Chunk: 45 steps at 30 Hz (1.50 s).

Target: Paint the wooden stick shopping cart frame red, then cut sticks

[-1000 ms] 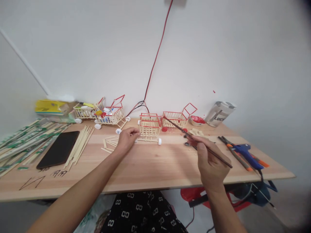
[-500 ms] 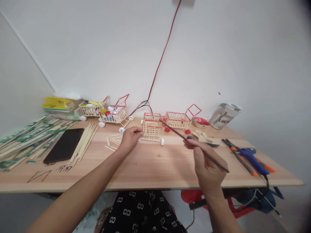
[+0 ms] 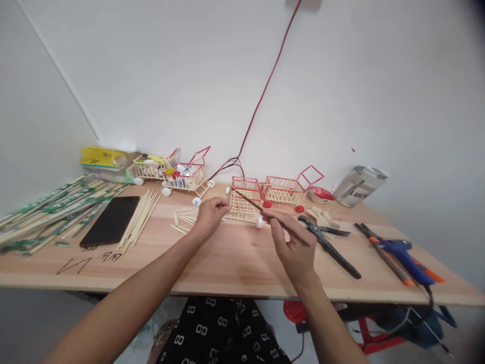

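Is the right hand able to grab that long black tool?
Probably yes: the long black tool lies beside the right hand with nothing seen between, though the thin brush it holds would likely get in the way.

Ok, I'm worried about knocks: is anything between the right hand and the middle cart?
Nothing visible but the thin brown stick in the right hand, its tip at the middle cart; the black tool lies further right.

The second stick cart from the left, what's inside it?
Small yellow, red, white and blue pieces lie in the cart, showing on top and through its open sides. Any deeper in the pile are covered, so I can't tell how many there are.
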Each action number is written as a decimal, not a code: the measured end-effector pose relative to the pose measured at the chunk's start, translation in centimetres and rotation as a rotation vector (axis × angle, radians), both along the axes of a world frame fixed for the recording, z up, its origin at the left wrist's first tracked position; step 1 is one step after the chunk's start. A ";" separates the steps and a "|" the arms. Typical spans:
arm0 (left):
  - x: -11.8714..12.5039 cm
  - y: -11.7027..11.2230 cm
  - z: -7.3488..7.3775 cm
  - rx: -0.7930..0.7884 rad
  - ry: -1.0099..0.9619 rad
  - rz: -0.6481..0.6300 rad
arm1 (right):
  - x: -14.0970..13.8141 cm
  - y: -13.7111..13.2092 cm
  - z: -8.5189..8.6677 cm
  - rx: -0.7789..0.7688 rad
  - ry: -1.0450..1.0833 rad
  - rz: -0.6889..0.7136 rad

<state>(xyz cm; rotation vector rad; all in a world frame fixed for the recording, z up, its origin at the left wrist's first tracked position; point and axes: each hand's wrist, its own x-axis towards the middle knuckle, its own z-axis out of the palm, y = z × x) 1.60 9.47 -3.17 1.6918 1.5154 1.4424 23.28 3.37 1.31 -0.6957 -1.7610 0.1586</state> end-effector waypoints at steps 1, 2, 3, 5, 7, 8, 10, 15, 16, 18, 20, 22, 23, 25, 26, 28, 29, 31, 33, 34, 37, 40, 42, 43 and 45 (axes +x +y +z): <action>0.0 0.0 0.0 -0.004 0.000 0.005 | 0.0 0.0 0.0 0.006 0.005 -0.008; 0.0 0.0 0.0 -0.006 0.001 0.007 | 0.0 0.1 0.1 0.012 0.011 -0.011; 0.0 0.0 0.0 -0.006 0.001 0.008 | 0.0 0.0 0.1 0.013 0.018 -0.011; 0.0 0.0 0.0 -0.002 -0.003 0.007 | -0.1 -0.1 0.0 0.006 0.028 -0.001; 0.0 0.0 0.0 -0.001 -0.009 -0.002 | -0.2 -0.1 -0.2 -0.011 0.035 0.005; 0.0 0.0 0.1 -0.002 -0.012 -0.007 | -0.2 0.0 -0.3 -0.020 0.035 0.003; 0.0 0.0 0.0 -0.007 -0.013 -0.011 | -0.3 0.1 -0.5 -0.033 0.044 -0.013; 0.0 0.1 -0.1 -0.007 -0.019 0.005 | -0.4 0.3 -0.5 -0.029 0.071 -0.031; 0.0 0.1 -0.1 -0.005 -0.022 0.001 | -0.4 0.2 -0.5 -0.025 0.069 -0.028; 0.0 0.1 -0.1 -0.007 -0.029 -0.012 | -0.4 0.0 -0.5 -0.021 0.058 -0.028; 0.0 0.0 -0.1 -0.013 -0.036 -0.013 | -0.4 -0.1 -0.5 -0.029 0.046 -0.038; 0.0 0.0 0.0 -0.020 -0.040 -0.005 | -0.4 0.0 -0.5 -0.047 0.045 -0.045; 0.0 0.1 -0.1 -0.020 -0.039 -0.002 | -0.4 0.1 -0.5 -0.054 0.050 -0.042; 0.0 0.1 -0.1 -0.017 -0.031 0.003 | -0.4 0.2 -0.5 -0.057 0.070 -0.031; -0.1 0.1 -0.2 -0.015 -0.025 0.006 | -0.4 0.3 -0.5 -0.052 0.080 -0.027; -0.1 0.2 -0.3 -0.014 -0.014 0.013 | -0.5 0.3 -0.5 -0.038 0.095 -0.025; -0.1 0.2 -0.3 -0.015 -0.011 0.014 | -0.5 0.3 -0.5 -0.032 0.095 -0.023; -0.1 0.1 -0.3 -0.015 -0.012 0.016 | -0.4 0.1 -0.7 -0.029 0.074 -0.014; 0.0 0.1 -0.2 -0.010 -0.015 0.014 | -0.3 0.0 -0.8 -0.034 0.034 -0.002; 0.0 0.1 -0.2 -0.007 -0.015 0.014 | -0.2 -0.1 -0.9 -0.039 0.013 0.002; 0.0 0.1 -0.1 -0.005 -0.010 0.014 | 0.2 -0.3 -0.8 -0.035 -0.033 -0.001; 0.0 0.2 -0.1 -0.007 -0.008 0.015 | 0.3 -0.6 -0.6 -0.009 -0.053 0.001; 0.0 0.2 -0.1 -0.006 -0.008 0.017 | 0.3 -0.6 -0.5 0.018 -0.054 0.013; 0.0 0.2 -0.1 -0.006 -0.010 0.017 | 0.2 -0.5 -0.6 0.031 -0.053 0.023; 0.0 0.1 -0.1 -0.009 -0.015 0.016 | 0.2 -0.4 -0.9 0.043 -0.052 0.042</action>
